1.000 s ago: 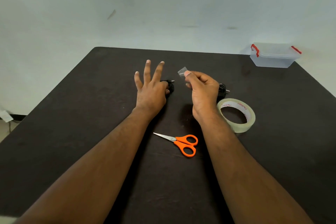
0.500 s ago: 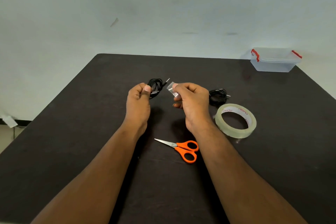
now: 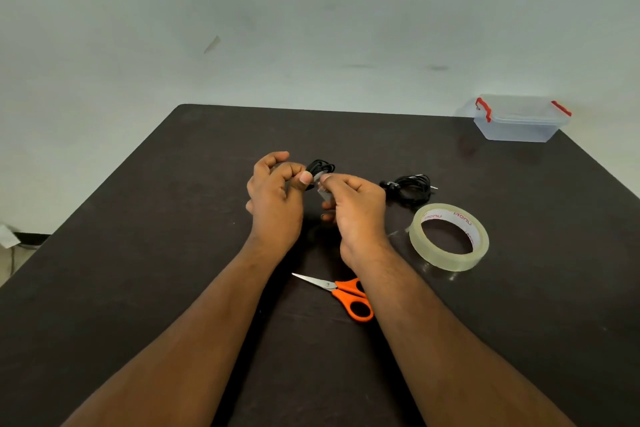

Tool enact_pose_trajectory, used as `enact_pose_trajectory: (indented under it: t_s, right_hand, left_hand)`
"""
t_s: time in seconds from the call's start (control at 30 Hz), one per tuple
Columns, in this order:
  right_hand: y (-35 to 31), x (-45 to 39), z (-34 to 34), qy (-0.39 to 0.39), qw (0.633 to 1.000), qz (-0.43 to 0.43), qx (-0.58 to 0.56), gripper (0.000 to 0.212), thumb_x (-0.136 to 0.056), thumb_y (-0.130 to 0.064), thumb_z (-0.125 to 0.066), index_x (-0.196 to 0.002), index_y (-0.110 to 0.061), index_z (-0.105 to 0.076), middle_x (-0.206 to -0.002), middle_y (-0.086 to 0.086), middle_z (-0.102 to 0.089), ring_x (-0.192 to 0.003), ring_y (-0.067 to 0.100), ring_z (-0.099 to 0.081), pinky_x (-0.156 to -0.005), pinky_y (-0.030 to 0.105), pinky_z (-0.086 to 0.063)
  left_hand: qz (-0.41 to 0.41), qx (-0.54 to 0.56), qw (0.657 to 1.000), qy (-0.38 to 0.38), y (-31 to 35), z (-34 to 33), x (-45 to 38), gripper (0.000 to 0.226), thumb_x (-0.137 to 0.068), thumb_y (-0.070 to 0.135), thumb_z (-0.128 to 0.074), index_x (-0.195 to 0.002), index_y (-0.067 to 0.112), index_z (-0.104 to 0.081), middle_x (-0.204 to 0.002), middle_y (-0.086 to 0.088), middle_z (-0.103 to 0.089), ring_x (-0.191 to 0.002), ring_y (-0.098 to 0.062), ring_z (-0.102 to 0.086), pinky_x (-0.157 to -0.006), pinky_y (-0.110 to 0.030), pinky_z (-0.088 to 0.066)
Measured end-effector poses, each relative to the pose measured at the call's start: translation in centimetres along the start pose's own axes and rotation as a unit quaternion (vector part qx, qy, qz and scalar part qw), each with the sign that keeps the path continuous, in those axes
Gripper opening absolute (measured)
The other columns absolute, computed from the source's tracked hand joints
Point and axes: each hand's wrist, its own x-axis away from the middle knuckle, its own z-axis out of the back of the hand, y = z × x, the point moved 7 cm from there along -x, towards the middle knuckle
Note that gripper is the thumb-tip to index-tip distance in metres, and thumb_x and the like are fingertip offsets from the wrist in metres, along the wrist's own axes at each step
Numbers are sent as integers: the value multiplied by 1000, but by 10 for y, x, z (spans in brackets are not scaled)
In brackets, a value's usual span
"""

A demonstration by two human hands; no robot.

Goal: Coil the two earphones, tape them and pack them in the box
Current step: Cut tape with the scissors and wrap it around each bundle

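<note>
My left hand [image 3: 275,196] pinches a coiled black earphone [image 3: 322,167], held just above the dark table. Close beside it my right hand [image 3: 356,208] pinches a small clear piece of tape [image 3: 323,189], which touches the coil. A second coiled black earphone [image 3: 410,186] lies on the table to the right of my right hand. The clear plastic box [image 3: 517,120] with red latches stands at the far right corner with its lid on.
A roll of clear tape [image 3: 448,236] lies right of my right wrist. Orange-handled scissors [image 3: 341,293] lie between my forearms, blades pointing left. The dark table [image 3: 156,253] ends at a pale wall behind.
My left hand picked the earphone coil up off the table. My right hand brought the tape piece leftward until it met the coil.
</note>
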Motion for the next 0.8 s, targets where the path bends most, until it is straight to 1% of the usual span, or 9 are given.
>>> enact_pose_trajectory:
  t_s: [0.07, 0.13, 0.23, 0.3, 0.43, 0.5, 0.6, 0.73, 0.8]
  right_hand:
    - [2, 0, 1, 6, 1000, -12, -26, 8, -85, -16, -69, -79, -14, -74, -71, -2, -68, -62, 9, -57, -50, 24, -48]
    - [5, -1, 0, 1, 998, -29, -48, 8, -84, -17, -69, -78, -16, -74, -74, -1, -69, -65, 11, -58, -52, 25, -46]
    - [11, -2, -4, -22, 994, -62, -86, 6, -84, -17, -68, -80, -16, -73, -76, 1, -68, -71, 12, -57, -58, 27, -44]
    - [12, -2, -6, -39, 988, -77, -124, 7, -84, -14, -67, -78, -16, -70, -74, 1, -62, -69, 11, -54, -59, 28, -40]
    - [13, -3, -7, -57, 980, -90, -167, 13, -85, -11, -65, -75, -18, -69, -71, -1, -59, -70, 11, -52, -62, 28, -37]
    - [13, -4, -7, -59, 978, -92, -178, 15, -85, -10, -65, -73, -18, -70, -77, 0, -61, -73, 11, -52, -63, 29, -37]
    - [13, -5, -9, -71, 978, -81, -179, 14, -84, -10, -66, -74, -18, -73, -88, 2, -66, -74, 10, -53, -63, 28, -37]
    - [13, -6, -9, -77, 981, -75, -163, 15, -84, -13, -67, -72, -19, -75, -85, 0, -68, -72, 9, -52, -62, 26, -36]
    - [13, -6, -8, -81, 982, -75, -151, 15, -84, -15, -66, -74, -19, -76, -83, 1, -66, -71, 7, -51, -62, 26, -36]
  left_hand:
    - [-7, -31, 999, -5, 4, -1, 3, 14, -94, 33, -57, -82, 40, -59, -131, 10, -41, -126, -17, -39, -103, -55, -35]
    - [-16, -42, 999, -4, 7, -3, 5, 11, -94, 30, -57, -85, 35, -62, -134, 8, -41, -127, -16, -37, -104, -53, -33]
    - [-23, -64, 998, -5, 10, -4, 6, 10, -94, 30, -57, -87, 30, -65, -133, 6, -41, -126, -16, -33, -98, -39, -25]
    - [-22, -83, 996, -2, 10, -4, 6, 10, -94, 30, -58, -90, 27, -67, -129, 7, -42, -122, -14, -32, -93, -34, -19]
    - [-33, -95, 995, -2, 11, -2, 4, 11, -91, 34, -61, -92, 28, -70, -120, 12, -39, -115, -6, -26, -92, -34, -19]
    - [-28, -98, 995, -13, 10, 0, 3, 11, -88, 37, -63, -92, 30, -71, -118, 16, -38, -115, -4, -25, -93, -32, -21]
    - [-14, -97, 995, -26, 8, 3, 0, 13, -84, 42, -67, -90, 32, -73, -116, 17, -41, -115, -6, -29, -88, -25, -23]
    - [29, -69, 997, -35, 1, 5, -4, 8, -78, 47, -71, -77, 40, -68, -110, 20, -46, -119, -9, -40, -91, -33, -24]
    - [42, -44, 997, -37, -4, 4, -5, 11, -73, 52, -74, -70, 45, -67, -108, 21, -49, -118, -9, -45, -99, -39, -31]
